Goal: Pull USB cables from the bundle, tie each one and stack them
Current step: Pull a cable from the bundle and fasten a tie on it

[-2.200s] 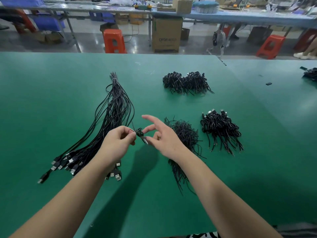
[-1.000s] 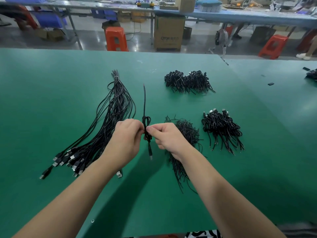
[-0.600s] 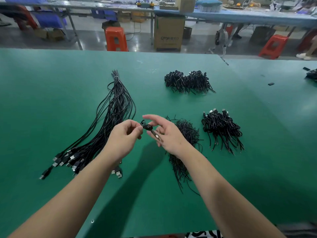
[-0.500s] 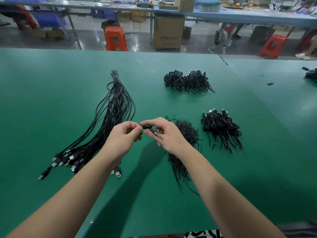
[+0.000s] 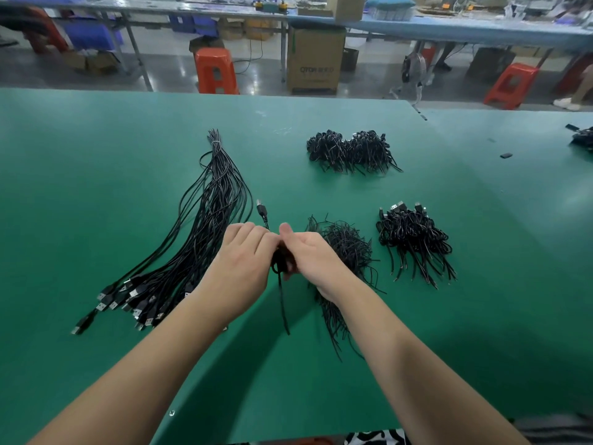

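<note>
A green counter (image 5: 96, 175) carries the long bundle (image 5: 205, 226) of black USB cables at left, plugs fanned toward the near edge. Three piles of tied cables lie right of it: one far (image 5: 351, 151), one at right (image 5: 414, 239), one (image 5: 348, 248) just behind the right hand (image 5: 313, 256). That hand and the left hand (image 5: 242, 263) both grip one coiled cable (image 5: 279, 263) between them above the counter, its plug (image 5: 262, 209) sticking up and its tail hanging down.

Coiled black USB cable (image 5: 279, 263) between fingers (image 5: 256, 234)
</note>
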Motion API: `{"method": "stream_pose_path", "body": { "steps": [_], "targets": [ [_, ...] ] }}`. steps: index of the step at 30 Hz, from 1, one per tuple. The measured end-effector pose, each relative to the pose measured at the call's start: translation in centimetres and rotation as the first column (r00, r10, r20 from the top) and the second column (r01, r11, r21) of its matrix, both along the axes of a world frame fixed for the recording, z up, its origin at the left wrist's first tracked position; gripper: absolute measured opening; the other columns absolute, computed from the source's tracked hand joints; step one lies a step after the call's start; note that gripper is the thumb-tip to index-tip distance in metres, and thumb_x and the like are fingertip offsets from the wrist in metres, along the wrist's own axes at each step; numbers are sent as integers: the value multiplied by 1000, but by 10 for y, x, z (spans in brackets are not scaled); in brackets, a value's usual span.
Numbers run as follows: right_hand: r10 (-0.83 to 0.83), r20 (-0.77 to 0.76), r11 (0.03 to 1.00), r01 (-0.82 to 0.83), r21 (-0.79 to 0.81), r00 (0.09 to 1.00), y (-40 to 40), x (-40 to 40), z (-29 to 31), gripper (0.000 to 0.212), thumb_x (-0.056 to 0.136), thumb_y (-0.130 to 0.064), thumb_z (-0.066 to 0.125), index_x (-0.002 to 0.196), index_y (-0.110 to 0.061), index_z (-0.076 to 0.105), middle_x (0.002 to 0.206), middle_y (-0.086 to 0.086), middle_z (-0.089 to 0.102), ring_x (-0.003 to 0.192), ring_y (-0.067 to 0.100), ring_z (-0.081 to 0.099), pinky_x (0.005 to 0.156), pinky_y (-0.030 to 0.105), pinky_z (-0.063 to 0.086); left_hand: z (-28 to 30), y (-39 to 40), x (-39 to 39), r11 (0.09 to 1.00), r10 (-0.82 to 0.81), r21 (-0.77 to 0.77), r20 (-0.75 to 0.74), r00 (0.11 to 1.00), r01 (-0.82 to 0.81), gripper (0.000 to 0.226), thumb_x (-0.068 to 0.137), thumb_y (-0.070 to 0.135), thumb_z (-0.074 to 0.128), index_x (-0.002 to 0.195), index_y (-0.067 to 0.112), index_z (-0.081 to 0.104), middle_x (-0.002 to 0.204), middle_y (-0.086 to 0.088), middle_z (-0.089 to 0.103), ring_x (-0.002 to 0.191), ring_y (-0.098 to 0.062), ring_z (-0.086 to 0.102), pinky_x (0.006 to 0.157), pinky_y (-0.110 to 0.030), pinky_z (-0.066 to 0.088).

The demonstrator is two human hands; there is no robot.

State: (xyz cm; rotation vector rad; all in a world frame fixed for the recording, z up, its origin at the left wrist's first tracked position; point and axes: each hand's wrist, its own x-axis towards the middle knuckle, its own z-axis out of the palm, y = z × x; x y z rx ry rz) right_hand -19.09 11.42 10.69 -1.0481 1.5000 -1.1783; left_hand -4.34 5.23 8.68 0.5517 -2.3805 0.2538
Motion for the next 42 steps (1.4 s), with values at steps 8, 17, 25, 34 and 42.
{"method": "stream_pose_path", "body": {
  "steps": [8, 17, 25, 34, 42],
  "targets": [
    [208, 108, 970, -191, -148, 972, 6, -8, -4, 26, 106, -12, 48, 117, -2, 69, 89, 13, 58, 66, 11, 47, 72, 29, 57, 8, -2, 2, 996, 1, 92, -96, 995, 8, 13, 83, -4, 59, 90, 7, 61, 84, -5, 59, 80, -29, 55, 81, -37, 36],
    [302, 349, 952, -263, -155, 887, 12, -27, 1, 22, 88, -20, 68, 104, -8, 77, 93, 11, 74, 57, 10, 58, 67, 28, 59, 17, 5, 8, 928, 89, 369, -323, 942, 39, 38, 88, 43, 66, 102, 9, 56, 103, -5, 55, 97, -19, 48, 87, -33, 40],
    [352, 333, 935, -346, -78, 875, 21, -40, 1, 17, 97, -10, 62, 101, -9, 78, 98, 9, 77, 65, 10, 69, 63, 18, 56, 10, 1, 6, 872, 81, 479, -345, 935, 102, 52, 77, 57, 71, 102, 15, 56, 110, 0, 48, 96, -17, 50, 87, -43, 49],
    [170, 193, 981, -185, 59, 966, 25, -57, 13, 5, 90, -11, 70, 89, -8, 75, 90, 13, 76, 58, 10, 64, 57, 19, 55, -11, -15, -7, 840, 131, 542, -190, 973, -7, 45, 88, 62, 56, 111, 23, 55, 118, 9, 40, 95, -19, 53, 88, -37, 44],
    [-175, -311, 944, 249, 217, 934, 21, -158, 33, 17, 84, -25, 78, 93, -10, 75, 66, -2, 72, 55, 4, 60, 59, 21, 57, -89, -70, 16, 681, 453, 449, 362, 815, -578, 47, 101, 42, 44, 137, 12, 49, 148, -16, 37, 135, -33, 37, 109, -52, 28]
  ]
}}
